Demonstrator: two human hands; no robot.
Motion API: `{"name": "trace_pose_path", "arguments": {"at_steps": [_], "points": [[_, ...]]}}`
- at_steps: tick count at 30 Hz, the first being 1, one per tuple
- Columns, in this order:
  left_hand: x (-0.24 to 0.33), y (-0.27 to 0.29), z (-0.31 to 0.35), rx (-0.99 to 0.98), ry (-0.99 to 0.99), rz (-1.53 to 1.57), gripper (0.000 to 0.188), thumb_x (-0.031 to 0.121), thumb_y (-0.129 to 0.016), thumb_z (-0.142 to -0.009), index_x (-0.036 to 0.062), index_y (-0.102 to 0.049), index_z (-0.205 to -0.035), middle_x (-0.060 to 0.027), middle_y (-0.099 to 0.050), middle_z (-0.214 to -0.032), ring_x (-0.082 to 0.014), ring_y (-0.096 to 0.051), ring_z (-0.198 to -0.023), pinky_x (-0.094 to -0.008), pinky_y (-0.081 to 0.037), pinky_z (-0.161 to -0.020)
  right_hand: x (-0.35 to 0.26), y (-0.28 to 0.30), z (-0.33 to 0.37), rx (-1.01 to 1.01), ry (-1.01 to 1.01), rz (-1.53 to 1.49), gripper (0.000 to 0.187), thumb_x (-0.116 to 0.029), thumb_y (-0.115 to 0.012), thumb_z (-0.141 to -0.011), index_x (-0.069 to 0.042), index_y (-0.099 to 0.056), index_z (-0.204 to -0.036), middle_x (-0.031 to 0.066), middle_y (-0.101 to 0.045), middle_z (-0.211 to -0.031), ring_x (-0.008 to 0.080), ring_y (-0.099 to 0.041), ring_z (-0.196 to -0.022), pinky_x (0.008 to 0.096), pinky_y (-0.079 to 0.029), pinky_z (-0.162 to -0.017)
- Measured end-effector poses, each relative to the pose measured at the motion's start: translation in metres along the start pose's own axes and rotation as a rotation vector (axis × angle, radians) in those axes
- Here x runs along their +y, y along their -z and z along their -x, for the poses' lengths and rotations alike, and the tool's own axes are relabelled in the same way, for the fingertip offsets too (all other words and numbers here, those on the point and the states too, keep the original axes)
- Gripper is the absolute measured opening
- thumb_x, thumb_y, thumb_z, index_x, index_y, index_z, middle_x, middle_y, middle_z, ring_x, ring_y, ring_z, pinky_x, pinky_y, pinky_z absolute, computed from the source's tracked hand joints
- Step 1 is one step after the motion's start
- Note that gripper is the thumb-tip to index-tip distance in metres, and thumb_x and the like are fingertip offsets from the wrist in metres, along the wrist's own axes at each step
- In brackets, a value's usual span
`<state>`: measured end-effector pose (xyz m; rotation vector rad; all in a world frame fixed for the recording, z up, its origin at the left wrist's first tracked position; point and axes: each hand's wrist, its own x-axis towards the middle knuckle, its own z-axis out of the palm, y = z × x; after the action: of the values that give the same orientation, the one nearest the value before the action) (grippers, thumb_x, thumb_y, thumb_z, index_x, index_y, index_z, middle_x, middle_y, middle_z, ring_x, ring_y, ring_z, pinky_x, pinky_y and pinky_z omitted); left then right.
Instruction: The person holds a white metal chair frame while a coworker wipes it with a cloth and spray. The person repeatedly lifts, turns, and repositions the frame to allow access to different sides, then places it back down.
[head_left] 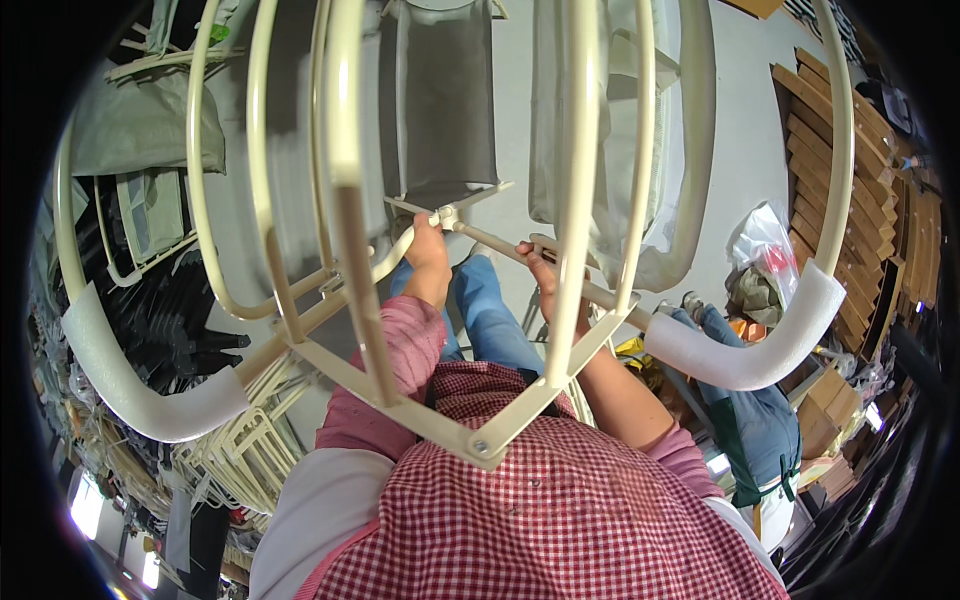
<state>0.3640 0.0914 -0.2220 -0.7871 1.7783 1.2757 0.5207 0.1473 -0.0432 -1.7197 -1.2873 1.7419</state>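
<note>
A large cream metal tube frame [345, 100], with several long bent tubes and flat hinged bars, spreads in front of my body. My left hand [430, 262] is closed round a curved tube of it, beside a small joint [447, 216] where tubes meet. Further right, my right hand [546, 284] has its fingers wrapped on a straight tube of the same frame, partly hidden by an upright tube. White foam sleeves cover the frame's lower left bend [170, 405] and lower right bend [755, 355]. Two flat bars meet at a bolted corner [485, 448] before my checked apron.
A grey fabric panel on a frame [440, 100] lies ahead on the floor. Stacked brown cardboard pieces [840, 170] line the right, near a clear plastic bag [766, 240]. Another person [745, 410] is at right. More cream frames [250, 430] pile up at left.
</note>
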Motion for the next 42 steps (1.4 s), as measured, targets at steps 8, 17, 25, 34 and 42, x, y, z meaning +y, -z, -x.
{"name": "trace_pose_path", "arguments": {"at_steps": [8,17,25,34,42], "points": [[-0.011,-0.002,-0.007,-0.164,-0.013,0.168,0.029,0.025,-0.052,-0.088,0.0022,-0.056,-0.105,-0.0082,-0.059,-0.098,-0.0202,-0.059,-0.088,-0.0312,-0.045,-0.084,0.015,0.012,-0.011,-0.017,0.072,-0.071,0.019,-0.015,-0.063,-0.091,-0.004,-0.066,-0.106,0.0034,-0.071,-0.100,0.0154,-0.063,-0.102,0.0289,-0.045,-0.095],[-0.009,-0.003,-0.003,-0.142,-0.226,0.063,0.023,0.025,-0.056,-0.086,0.0039,-0.057,-0.093,-0.0049,-0.058,-0.088,-0.0156,-0.054,-0.082,-0.0282,-0.044,-0.076,0.024,0.022,-0.018,-0.075,-0.174,-0.104,0.048,-0.028,-0.064,-0.091,0.003,-0.051,-0.126,0.0161,-0.059,-0.120,0.0275,-0.061,-0.109,0.0377,-0.050,-0.095],[-0.005,0.001,-0.004,-0.245,-0.376,-0.045,0.027,0.026,-0.055,-0.090,0.0000,-0.061,-0.095,-0.0050,-0.060,-0.086,-0.0149,-0.052,-0.078,-0.0290,-0.043,-0.074,0.021,0.027,-0.022,-0.078,-0.169,-0.075,0.050,-0.029,-0.068,-0.088,0.005,-0.054,-0.122,0.0171,-0.061,-0.116,0.0276,-0.062,-0.107,0.0368,-0.052,-0.093],[0.006,-0.003,-0.024,-0.312,-0.527,-0.359,0.024,0.023,-0.054,-0.091,0.0008,-0.062,-0.090,-0.0045,-0.059,-0.081,-0.0144,-0.049,-0.076,-0.0300,-0.041,-0.071,0.025,0.039,-0.040,-0.090,-0.194,-0.020,0.049,-0.030,-0.069,-0.086,0.004,-0.056,-0.120,0.0168,-0.062,-0.113,0.0262,-0.063,-0.106,0.0376,-0.051,-0.094],[-0.023,-0.020,-0.033,-0.164,-0.331,-0.201,0.036,0.028,-0.051,-0.091,0.0036,-0.065,-0.114,-0.0108,-0.063,-0.112,-0.0221,-0.054,-0.108,-0.0338,-0.039,-0.097,0.021,0.045,-0.042,-0.112,-0.130,0.051,0.045,-0.030,-0.067,-0.087,0.003,-0.059,-0.117,0.0140,-0.064,-0.109,0.0231,-0.064,-0.100,0.0354,-0.052,-0.089]]}}
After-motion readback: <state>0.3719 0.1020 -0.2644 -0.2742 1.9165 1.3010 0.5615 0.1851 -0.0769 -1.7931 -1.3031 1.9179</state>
